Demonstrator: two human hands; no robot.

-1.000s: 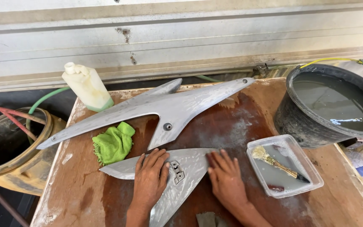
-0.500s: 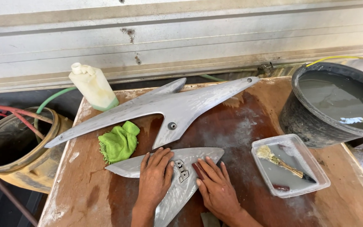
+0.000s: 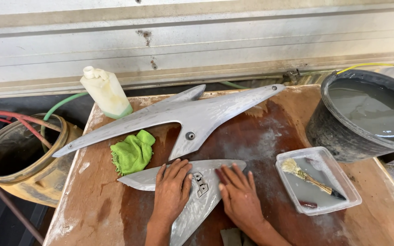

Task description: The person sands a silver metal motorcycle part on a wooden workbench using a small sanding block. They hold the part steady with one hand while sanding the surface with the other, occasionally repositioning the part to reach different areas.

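Observation:
A small grey pointed body panel (image 3: 202,200) lies on the wet wooden table (image 3: 94,205) near its front edge. My left hand (image 3: 172,191) rests flat on the panel's left half, fingers spread. My right hand (image 3: 239,196) presses on its right tip, with a small reddish-brown abrasive sheet (image 3: 217,175) showing under the fingertips. Behind it lies a larger grey forked panel (image 3: 197,116), stretching across the table.
A green cloth (image 3: 132,152) sits between the panels. A white plastic bottle (image 3: 106,93) stands at the back left. At right are a black tub of murky water (image 3: 338,132) and a clear tray (image 3: 352,191) holding a brush (image 3: 313,180). A yellow drum (image 3: 23,177) stands left of the table.
My right hand slid left along the panel tip, then back a little to the right. The left hand has stayed pressed on the panel. The view shifted slightly.

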